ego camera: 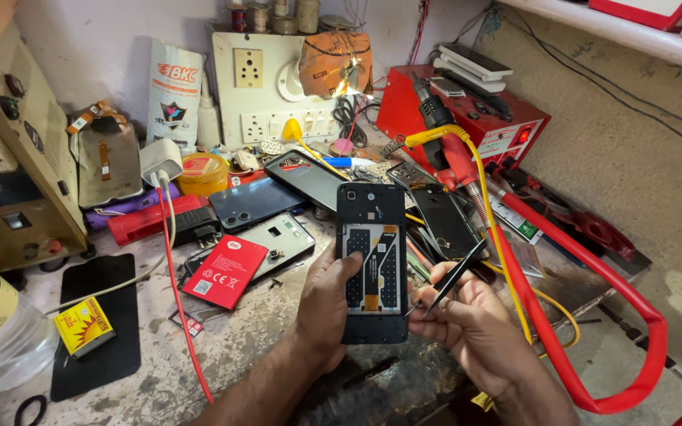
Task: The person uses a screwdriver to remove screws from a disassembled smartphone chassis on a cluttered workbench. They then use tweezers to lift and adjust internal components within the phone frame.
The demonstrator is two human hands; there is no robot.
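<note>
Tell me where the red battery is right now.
In the head view the red battery lies flat on the bench, left of the left hand, just below a grey phone back cover.

Cluttered grey workbench, whitish wall, white shelf

The opened phone was black, with an orange-yellow strip down its middle between two dark panels dotted with small holes. The tweezers were black. A flat battery was red with white markings, and beside it lay a matchbox in yellow with a red sunburst. The thick hose was bright red, the thin wire along it yellow. The power unit at the back was red. A round tin was yellow with a red lid label. The counter was mottled grey, stained dark near its front edge.
</note>
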